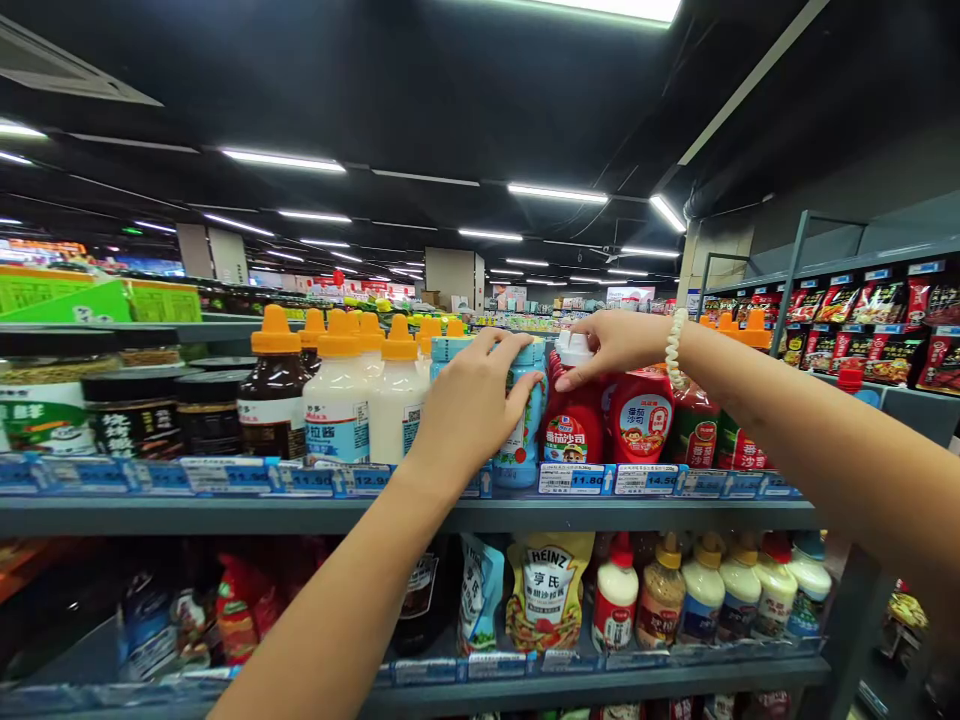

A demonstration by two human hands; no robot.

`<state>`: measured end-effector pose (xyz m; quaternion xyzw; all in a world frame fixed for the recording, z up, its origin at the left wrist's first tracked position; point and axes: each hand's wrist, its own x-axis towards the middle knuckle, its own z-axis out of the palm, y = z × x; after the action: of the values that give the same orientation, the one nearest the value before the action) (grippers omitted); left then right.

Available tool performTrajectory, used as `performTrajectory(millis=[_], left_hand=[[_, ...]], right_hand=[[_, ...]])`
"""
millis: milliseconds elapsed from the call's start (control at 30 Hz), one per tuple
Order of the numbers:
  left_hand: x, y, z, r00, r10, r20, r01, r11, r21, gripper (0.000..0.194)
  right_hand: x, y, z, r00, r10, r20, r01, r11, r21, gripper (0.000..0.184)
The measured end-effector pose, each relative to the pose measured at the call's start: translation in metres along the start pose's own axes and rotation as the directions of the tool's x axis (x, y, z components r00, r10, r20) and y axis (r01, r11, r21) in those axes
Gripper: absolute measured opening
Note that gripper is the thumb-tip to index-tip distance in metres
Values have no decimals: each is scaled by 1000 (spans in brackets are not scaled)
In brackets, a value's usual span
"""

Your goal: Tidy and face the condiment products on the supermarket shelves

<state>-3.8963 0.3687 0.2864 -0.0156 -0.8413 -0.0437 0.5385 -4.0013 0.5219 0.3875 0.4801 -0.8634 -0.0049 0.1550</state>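
Observation:
My left hand (480,400) is at the upper shelf, fingers bent over the top of a light-blue package (517,430) and thumb along its right side. Most of that package is hidden behind the hand. Beside it, my right hand (611,345), with a beaded band at the wrist, has its fingers closed around the white cap (574,347) of a red ketchup bottle (568,425). The bottle stands upright at the shelf front. Another red ketchup bottle (641,415) is just to its right, under my right hand.
White salad dressing bottles (337,390) with orange caps and dark-lidded jars (131,410) fill the left. Price tags line the shelf edge (300,515). Below stand a Heinz pouch (550,590) and several squeeze bottles (660,600). A rack of packets (885,310) is at right.

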Motion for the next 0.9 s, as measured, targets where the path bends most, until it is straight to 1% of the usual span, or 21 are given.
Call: performTrajectory(millis=[133, 233, 300, 400, 500, 600, 667, 733, 800, 833, 867, 900], left_hand=[[1, 10, 1, 999, -27, -26, 30, 992, 120, 32], [1, 20, 5, 998, -25, -63, 39, 972, 232, 29], [2, 27, 8, 997, -17, -78, 40, 951, 308, 28], [1, 33, 12, 998, -20, -59, 42, 917, 397, 31], [0, 33, 12, 999, -38, -10, 38, 904, 426, 38], [-2, 31, 2, 998, -36, 60, 10, 921, 389, 46], [-1, 27, -10, 997, -32, 72, 7, 944, 331, 46], [1, 20, -25, 1000, -19, 11, 15, 958, 288, 42], [5, 10, -38, 994, -37, -100, 64, 955, 289, 37], [6, 4, -43, 988, -67, -143, 108, 947, 304, 35], [8, -2, -46, 981, -111, -160, 158, 932, 325, 34], [8, -8, -47, 976, -162, -148, 205, 915, 348, 32]], right_hand=[[-2, 7, 1, 996, -84, 19, 80, 984, 157, 47], [-4, 9, -2, 985, -124, 120, 89, 959, 268, 45], [-6, 8, -6, 978, -119, 169, 70, 961, 267, 47], [-9, 5, -11, 979, -109, 173, 68, 972, 227, 49], [-9, 4, -11, 981, -94, 172, 63, 981, 182, 53], [-7, 5, -10, 983, -89, 163, 69, 990, 124, 56], [-6, 7, -10, 983, -95, 156, 78, 991, 111, 57], [-5, 8, -9, 983, -96, 154, 78, 990, 118, 59], [-7, 8, -8, 986, -89, 144, 70, 989, 133, 61], [-8, 9, -8, 986, -89, 140, 68, 987, 147, 61], [-9, 9, -7, 986, -91, 138, 67, 984, 164, 61], [-11, 9, -6, 986, -91, 140, 65, 982, 178, 61]])
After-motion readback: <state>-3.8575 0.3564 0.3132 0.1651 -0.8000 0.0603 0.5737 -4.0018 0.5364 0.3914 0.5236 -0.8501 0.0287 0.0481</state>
